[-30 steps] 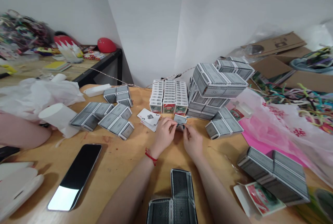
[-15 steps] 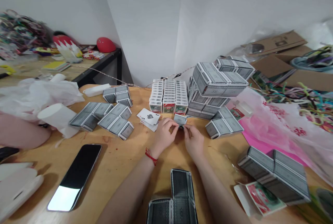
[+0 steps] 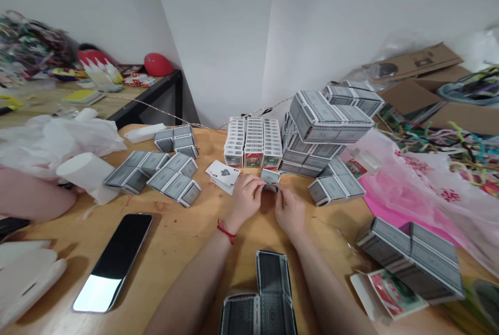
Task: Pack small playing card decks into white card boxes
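My left hand (image 3: 245, 199) and my right hand (image 3: 290, 212) meet over the wooden table (image 3: 175, 241), fingers pinched on a small deck of cards (image 3: 270, 186) held between them. Just beyond the fingers lies a grey-backed card pack (image 3: 270, 175). A loose ace of spades card (image 3: 223, 173) lies left of my left hand. Rows of small white-and-red card boxes (image 3: 253, 143) stand behind the hands. A red string circles my left wrist.
Grey wrapped card bundles lie at left (image 3: 156, 174), stacked at back right (image 3: 323, 127), at right (image 3: 413, 257) and at the near edge (image 3: 265, 298). A black phone (image 3: 115, 259) lies front left. Another person's arm (image 3: 35, 197) rests at far left. Pink plastic bag (image 3: 421, 189) at right.
Both hands stay at the same spot, fingers working slightly on the small deck; the view shifted a little.
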A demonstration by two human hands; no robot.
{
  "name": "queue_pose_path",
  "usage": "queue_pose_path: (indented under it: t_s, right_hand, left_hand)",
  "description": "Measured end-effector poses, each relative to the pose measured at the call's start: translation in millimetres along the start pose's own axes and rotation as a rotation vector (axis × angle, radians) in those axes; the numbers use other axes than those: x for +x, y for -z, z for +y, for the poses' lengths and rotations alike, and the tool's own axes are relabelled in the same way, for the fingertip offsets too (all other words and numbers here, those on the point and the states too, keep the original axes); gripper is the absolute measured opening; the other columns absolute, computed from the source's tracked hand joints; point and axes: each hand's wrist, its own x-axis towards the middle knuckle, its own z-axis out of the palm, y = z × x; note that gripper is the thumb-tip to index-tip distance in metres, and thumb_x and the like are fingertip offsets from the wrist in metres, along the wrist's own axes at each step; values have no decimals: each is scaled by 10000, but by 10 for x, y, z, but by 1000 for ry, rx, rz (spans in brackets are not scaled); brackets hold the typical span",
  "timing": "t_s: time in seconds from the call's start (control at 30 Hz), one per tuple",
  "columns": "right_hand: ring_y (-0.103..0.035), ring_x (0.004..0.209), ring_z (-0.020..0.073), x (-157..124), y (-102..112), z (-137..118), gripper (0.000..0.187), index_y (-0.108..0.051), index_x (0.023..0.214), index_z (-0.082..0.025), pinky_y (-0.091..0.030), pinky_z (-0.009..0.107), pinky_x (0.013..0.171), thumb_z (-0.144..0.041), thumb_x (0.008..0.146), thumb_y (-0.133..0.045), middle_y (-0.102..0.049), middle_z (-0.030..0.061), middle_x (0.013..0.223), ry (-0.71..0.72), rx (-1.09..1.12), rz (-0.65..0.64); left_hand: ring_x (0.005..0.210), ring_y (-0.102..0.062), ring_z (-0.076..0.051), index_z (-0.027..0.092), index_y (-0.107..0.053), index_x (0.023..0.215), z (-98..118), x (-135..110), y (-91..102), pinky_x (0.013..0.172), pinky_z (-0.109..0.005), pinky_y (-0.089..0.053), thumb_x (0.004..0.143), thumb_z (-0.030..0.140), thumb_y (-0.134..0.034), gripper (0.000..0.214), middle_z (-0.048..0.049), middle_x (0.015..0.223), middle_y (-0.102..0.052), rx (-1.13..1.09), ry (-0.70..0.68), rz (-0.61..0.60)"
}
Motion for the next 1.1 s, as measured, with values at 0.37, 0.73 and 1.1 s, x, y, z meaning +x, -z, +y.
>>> queue_pose_path:
  t_s: [0.37,0.73,1.1]
  right_hand:
    - [-632,859,169,9,38,-41,385,-519,1134,-198,-499,291,743,-146,793,-349,-657,61,1008,30,189,-133]
    - [-643,789,170,10,-14,-56,273,-583,1013,-199,-504,282,692,-275,842,-385,-674,60,950,-72,207,-46]
    - [-642,787,163,10,-17,-60,256,-580,997,-212,-495,278,692,-247,846,-377,-675,39,942,-47,195,-61]
  left_hand:
    - [893,-530,-181,203,-577,898,-102,5,30,796,-357,-441,779,47,-392,270,-52,920,-576,21,98,-13]
    - [952,-533,-173,199,-562,939,-27,11,61,839,-350,-453,760,75,-454,242,-57,968,-583,-125,81,-64]
    - [807,-556,-160,183,-568,778,-27,7,-4,750,-321,-454,795,210,-514,63,-36,804,-611,-81,160,-15]
